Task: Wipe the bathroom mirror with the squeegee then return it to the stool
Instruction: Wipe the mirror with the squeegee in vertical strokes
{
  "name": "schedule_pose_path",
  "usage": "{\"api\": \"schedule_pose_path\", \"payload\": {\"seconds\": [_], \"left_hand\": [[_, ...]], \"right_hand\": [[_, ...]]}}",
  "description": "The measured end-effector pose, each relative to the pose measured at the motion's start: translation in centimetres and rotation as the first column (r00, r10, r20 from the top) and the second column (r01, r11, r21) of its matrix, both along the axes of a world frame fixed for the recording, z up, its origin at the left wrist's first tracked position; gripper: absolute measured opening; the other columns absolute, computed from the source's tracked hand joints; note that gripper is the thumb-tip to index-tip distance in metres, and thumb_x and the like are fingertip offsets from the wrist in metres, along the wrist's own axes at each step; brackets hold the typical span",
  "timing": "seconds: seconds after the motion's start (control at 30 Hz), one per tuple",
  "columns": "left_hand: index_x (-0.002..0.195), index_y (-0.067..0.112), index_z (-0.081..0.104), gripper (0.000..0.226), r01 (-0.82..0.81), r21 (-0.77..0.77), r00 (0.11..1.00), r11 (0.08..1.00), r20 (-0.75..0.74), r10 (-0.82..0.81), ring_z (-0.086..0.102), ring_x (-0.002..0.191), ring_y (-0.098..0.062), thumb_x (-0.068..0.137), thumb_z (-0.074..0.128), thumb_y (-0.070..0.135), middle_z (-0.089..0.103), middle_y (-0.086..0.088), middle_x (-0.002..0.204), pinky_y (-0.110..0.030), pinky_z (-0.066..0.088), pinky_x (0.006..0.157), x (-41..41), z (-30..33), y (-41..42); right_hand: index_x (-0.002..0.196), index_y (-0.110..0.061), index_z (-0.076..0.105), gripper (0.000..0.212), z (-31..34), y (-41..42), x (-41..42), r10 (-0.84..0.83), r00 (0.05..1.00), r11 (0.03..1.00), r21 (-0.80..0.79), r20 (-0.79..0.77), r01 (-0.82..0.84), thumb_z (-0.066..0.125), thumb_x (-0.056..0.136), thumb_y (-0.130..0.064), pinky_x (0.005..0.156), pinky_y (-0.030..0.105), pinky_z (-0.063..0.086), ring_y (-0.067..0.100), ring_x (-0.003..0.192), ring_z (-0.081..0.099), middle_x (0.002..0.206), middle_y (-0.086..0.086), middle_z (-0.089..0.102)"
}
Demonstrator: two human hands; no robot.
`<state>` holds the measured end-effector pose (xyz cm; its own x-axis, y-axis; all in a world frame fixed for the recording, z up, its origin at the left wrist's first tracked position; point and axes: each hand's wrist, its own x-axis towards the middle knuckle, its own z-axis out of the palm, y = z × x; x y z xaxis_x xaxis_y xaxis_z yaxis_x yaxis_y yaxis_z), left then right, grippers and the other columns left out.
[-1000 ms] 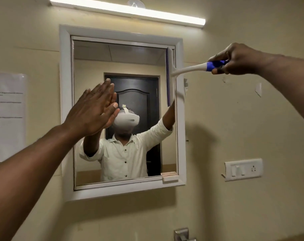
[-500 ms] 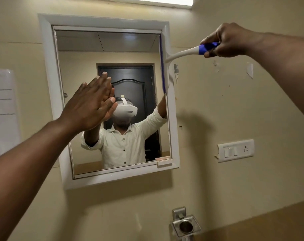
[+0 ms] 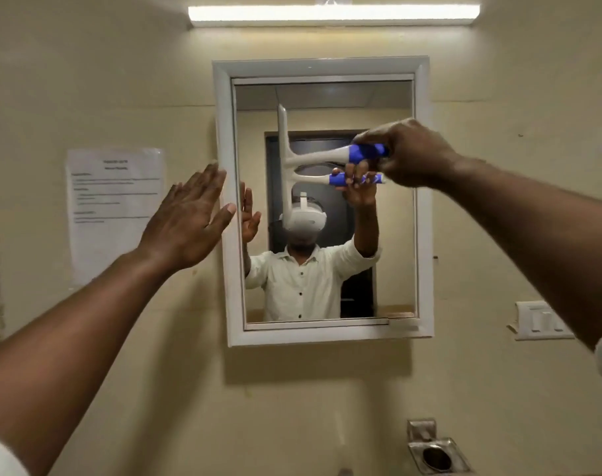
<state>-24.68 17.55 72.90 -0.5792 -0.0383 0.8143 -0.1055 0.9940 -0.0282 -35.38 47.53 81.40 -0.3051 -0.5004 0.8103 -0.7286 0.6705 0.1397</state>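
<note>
Blue rubber on the handle of the squeegee (image 3: pixel 313 158) disappears into the right hand (image 3: pixel 408 154), whose fingers (image 3: pixel 371 137) are clenched around that grip, the knuckles facing the camera. From the grip the white neck runs left to the blade, which stands upright against the glass of the mirror (image 3: pixel 392 235) in its upper left part, its top end near the upper edge of the glass and its lower end dropping to about mid-height. A reflection of the handle and the gripping hand shows just below the real ones. The left hand (image 3: pixel 186 218) is released and holds nothing: the fingers (image 3: pixel 203 182) are stretched flat and close together, thumb spread, palm turned toward the wall, overlapping the left side of the white mirror frame (image 3: pixel 224 201); whether it touches the frame cannot be told. Both bare forearms reach in from the near corners. Farther out, a printed paper notice (image 3: pixel 115 214) is stuck to the beige wall at the left, a tube light (image 3: pixel 334 12) glows above the mirror, a switch plate (image 3: pixel 542 321) sits at the right, and a steel holder (image 3: pixel 435 455) is fixed low on the wall.
</note>
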Motion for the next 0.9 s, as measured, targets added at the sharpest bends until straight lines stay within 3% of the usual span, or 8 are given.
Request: {"api": "schedule_pose_path", "payload": {"seconds": [0.1,0.17,0.4,0.9], "left_hand": [[0.150,0.024,0.002,0.061,-0.035,0.019,0.999,0.999,0.014,0.035,-0.002,0.146,-0.010,0.097,0.025,0.045,-0.003,0.005,0.159,-0.032,-0.001,0.118,1.7,-0.7,-2.0],[0.150,0.023,0.003,0.061,-0.042,0.028,0.999,0.999,0.020,0.042,-0.002,0.147,-0.010,0.097,0.025,0.044,-0.003,0.005,0.159,-0.032,-0.002,0.118,2.5,-1.0,-2.9],[0.150,0.024,0.002,0.061,-0.026,0.009,1.000,1.000,0.012,0.026,-0.002,0.147,-0.009,0.097,0.025,0.045,-0.004,0.006,0.159,-0.031,-0.003,0.118,3.5,-1.4,-3.5],[0.149,0.026,0.001,0.062,0.021,0.002,1.000,1.000,0.018,-0.021,-0.001,0.146,-0.009,0.096,0.025,0.047,-0.005,0.008,0.159,-0.032,0.000,0.118,1.3,-2.4,-3.0]], "right_hand": [[0.129,-0.022,0.056,0.044,-2.0,-3.5,0.0,0.013,0.999,0.998,0.067,-0.039,-0.010,0.064,0.086,-0.019,0.066,0.034,0.044,0.029,0.093,0.061,0.109,0.014,0.066],[0.131,-0.022,0.054,0.047,-3.1,-5.0,-0.1,0.011,0.999,0.997,0.075,-0.036,-0.008,0.065,0.085,-0.022,0.067,0.032,0.042,0.028,0.093,0.060,0.110,0.013,0.066],[0.133,-0.022,0.053,0.048,-4.8,-6.8,-0.8,0.011,1.000,0.999,0.031,0.027,-0.012,0.064,0.087,-0.025,0.080,0.038,0.045,0.029,0.105,0.058,0.121,0.010,0.064],[0.134,-0.017,0.054,0.047,-5.9,-7.4,-3.3,0.084,0.991,0.996,0.002,0.108,-0.085,0.063,0.088,-0.024,0.086,0.045,0.050,0.030,0.103,0.059,0.117,0.013,0.066]]}}
